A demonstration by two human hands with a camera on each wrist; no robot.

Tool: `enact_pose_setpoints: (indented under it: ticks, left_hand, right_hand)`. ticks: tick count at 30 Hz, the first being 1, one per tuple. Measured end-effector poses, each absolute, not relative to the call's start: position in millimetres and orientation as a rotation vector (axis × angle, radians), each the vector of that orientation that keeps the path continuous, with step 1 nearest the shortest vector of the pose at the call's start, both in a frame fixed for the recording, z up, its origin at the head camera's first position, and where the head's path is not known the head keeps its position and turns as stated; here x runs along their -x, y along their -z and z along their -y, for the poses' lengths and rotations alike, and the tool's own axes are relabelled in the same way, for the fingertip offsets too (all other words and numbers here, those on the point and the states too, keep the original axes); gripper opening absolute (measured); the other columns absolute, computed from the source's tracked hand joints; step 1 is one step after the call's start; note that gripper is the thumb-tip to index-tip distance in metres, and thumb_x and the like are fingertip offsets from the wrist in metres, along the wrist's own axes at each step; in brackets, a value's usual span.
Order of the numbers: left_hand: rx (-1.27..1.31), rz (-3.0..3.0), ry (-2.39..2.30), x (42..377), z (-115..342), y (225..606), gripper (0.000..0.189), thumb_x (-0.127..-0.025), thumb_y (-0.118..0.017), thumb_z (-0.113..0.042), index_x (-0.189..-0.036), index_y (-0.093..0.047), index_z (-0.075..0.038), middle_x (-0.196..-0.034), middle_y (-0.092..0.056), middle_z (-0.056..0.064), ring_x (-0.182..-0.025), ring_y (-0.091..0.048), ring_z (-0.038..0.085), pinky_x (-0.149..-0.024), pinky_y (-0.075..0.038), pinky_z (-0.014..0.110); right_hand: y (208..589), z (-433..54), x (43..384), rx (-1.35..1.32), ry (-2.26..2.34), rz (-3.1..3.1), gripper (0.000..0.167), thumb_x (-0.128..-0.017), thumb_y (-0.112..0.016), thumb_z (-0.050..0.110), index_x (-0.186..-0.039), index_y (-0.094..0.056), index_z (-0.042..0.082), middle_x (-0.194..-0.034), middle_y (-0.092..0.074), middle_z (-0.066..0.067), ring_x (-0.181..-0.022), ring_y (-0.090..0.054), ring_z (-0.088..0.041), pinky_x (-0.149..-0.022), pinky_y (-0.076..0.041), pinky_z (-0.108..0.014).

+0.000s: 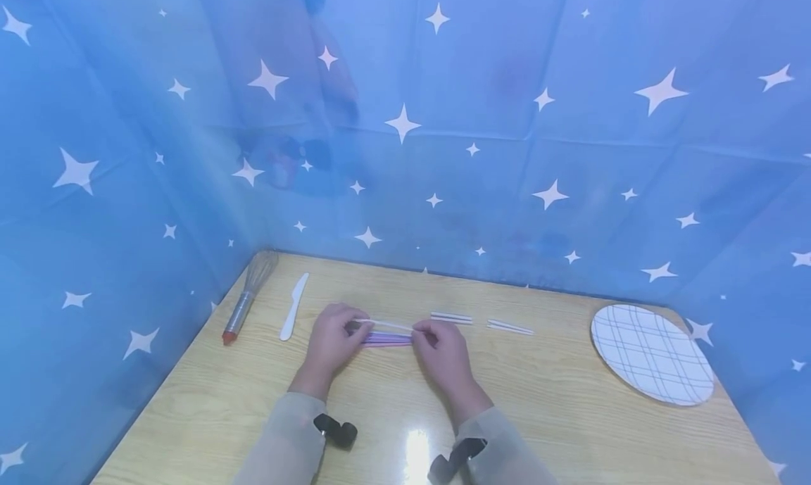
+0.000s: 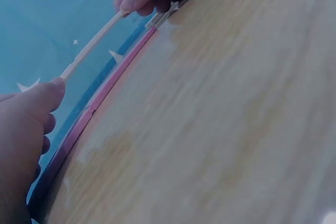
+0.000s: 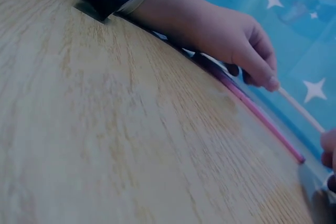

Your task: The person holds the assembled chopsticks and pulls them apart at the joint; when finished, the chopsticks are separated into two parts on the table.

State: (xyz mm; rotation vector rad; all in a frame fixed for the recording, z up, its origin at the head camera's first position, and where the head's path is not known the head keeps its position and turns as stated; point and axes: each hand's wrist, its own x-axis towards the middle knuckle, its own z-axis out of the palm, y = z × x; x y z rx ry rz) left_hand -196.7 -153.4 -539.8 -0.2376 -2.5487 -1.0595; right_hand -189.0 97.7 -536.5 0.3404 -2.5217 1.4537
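A thin white stick (image 1: 389, 324) stretches between both hands, raised above the table. My left hand (image 1: 332, 341) pinches one end with thumb and fingers; in the left wrist view its thumb (image 2: 52, 92) lies on the stick. The other end is pinched by my right hand (image 1: 443, 348), whose fingertips also show at the edge of the right wrist view. Below the raised stick, several purple sticks (image 1: 382, 338) and a pink stick (image 3: 262, 119) lie side by side on the tabletop, their ends partly hidden by the hands.
A whisk (image 1: 247, 302) and a white knife (image 1: 294, 307) lie to the left. Right of the hands are dark-and-white sticks (image 1: 452, 318) and white sticks (image 1: 510, 327). A checked oval plate (image 1: 652, 355) sits far right. Starry blue cloth (image 1: 405, 189) walls the wooden table (image 1: 557, 400).
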Motion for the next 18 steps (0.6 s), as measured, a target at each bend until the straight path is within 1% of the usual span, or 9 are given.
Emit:
enact_pose_setpoints:
  ticks: [4, 9, 18]
  left_hand:
    - [0.254, 2.544, 1.013, 196.1, 150.0, 537.7, 0.015, -0.092, -0.085, -0.033, -0.098, -0.08, -0.019, -0.102, -0.075, -0.006, -0.103, -0.064, 0.019, -0.097, -0.052, 0.045]
    - [0.236, 2.567, 0.988, 196.0, 149.1, 537.2, 0.015, -0.092, -0.085, -0.033, -0.096, -0.08, -0.02, -0.101, -0.076, -0.006, -0.101, -0.063, 0.018, -0.097, -0.051, 0.042]
    - [0.195, 2.617, 0.981, 197.3, 148.8, 537.4, 0.018, -0.092, -0.085, -0.037, -0.098, -0.08, -0.02, -0.105, -0.077, -0.004, -0.104, -0.064, 0.02, -0.099, -0.05, 0.044]
  right_hand:
    - [536.4, -98.1, 189.0, -0.386, -1.418, 2.504, 0.011, -0.098, -0.078, 0.016, -0.108, -0.082, 0.018, -0.109, -0.075, 0.004, -0.11, -0.068, -0.021, -0.102, -0.055, -0.046]
    - [537.0, -97.7, 188.6, -0.434, -1.389, 2.485, 0.012, -0.098, -0.079, 0.015, -0.109, -0.083, 0.016, -0.108, -0.075, 0.004, -0.108, -0.068, -0.021, -0.101, -0.055, -0.045]
    - [537.9, -96.9, 188.8, -0.482, -1.339, 2.481, 0.01, -0.098, -0.079, 0.016, -0.105, -0.083, 0.021, -0.102, -0.073, 0.009, -0.102, -0.067, -0.015, -0.094, -0.057, -0.043]
